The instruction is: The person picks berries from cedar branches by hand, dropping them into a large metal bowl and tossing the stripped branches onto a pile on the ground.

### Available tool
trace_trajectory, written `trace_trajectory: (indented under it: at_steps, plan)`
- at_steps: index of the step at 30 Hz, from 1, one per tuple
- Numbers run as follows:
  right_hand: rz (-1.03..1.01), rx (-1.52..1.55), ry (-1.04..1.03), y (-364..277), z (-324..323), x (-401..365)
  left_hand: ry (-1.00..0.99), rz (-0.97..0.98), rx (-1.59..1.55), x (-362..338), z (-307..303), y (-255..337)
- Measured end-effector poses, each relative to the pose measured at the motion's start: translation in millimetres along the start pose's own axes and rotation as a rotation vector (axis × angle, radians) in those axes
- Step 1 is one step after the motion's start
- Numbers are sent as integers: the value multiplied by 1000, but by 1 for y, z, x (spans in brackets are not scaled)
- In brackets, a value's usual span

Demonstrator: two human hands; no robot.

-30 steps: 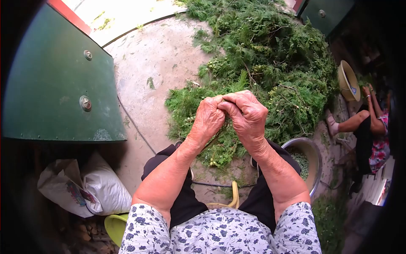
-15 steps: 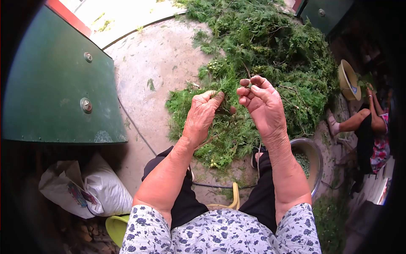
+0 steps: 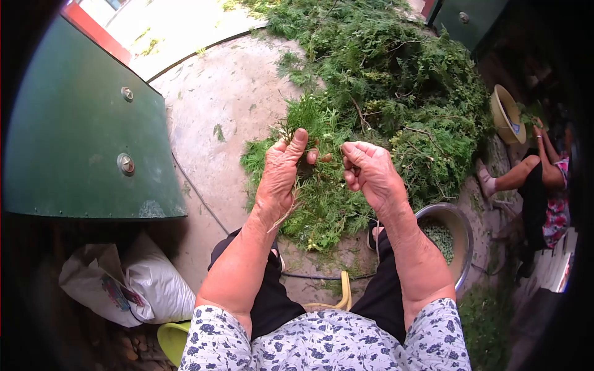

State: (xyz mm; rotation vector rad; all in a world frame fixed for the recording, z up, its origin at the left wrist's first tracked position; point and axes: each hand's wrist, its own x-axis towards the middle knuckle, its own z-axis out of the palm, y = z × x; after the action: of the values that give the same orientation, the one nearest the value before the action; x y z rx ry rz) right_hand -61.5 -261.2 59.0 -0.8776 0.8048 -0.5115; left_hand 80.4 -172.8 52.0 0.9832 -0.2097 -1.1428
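My left hand (image 3: 279,174) is closed on a green conifer sprig (image 3: 303,114), thumb up, with the leafy fronds rising above the fingers and a thin pale stem trailing along the wrist. To its right, my right hand (image 3: 375,174) has thumb and fingertips pinched together; whatever is between them is hidden or too small to name. Both hands are over a large heap of cut conifer branches (image 3: 396,93). Beside my right forearm stands a metal basin (image 3: 464,232) with many small pale green cones or seeds (image 3: 439,240) in it.
A green metal door (image 3: 80,123) with studs stands at left, above white sacks (image 3: 158,278) and a yellow-green basin (image 3: 173,339). A cable (image 3: 201,195) crosses the concrete floor. At far right another person (image 3: 547,179) sits near a cream basin (image 3: 504,117).
My right hand has come down and turned from palm-up to a pinch facing the sprig. My left hand has shifted slightly left, its thumb now pointing up.
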Motion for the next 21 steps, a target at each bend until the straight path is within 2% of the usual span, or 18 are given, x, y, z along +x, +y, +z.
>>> trace_trajectory:
  at_steps: [3, 6, 8, 9, 11, 13, 15, 16, 21]
  plan:
    - [1, -39, -56, 2, 10, -4, -9, -52, -76, -5, 5, 4]
    - [-24, -45, -1, 6, 12, -3, -44, 52, 15, -3, 2, 0]
    - [-224, -201, 39, 6, 13, -1, -68, 39, 58, -6, 4, 2]
    - [-224, -201, 40, 4, 13, 0, -68, 38, 58, -8, 7, 4]
    - [-682, -888, 46, -2, 13, 2, 20, -1, 138, -13, 15, 8]
    - [-712, -899, -7, 0, 14, 3, -33, -7, 169, -13, 11, 8]
    - [-812, -1109, -33, 12, 6, 15, -86, -14, 201, -13, 10, 7]
    - [-701, -1227, -81, 4, 10, 8, -103, 20, 223, -14, 11, 7]
    - [-684, -1284, -112, 3, 13, 6, -237, 14, 183, -14, 4, 10]
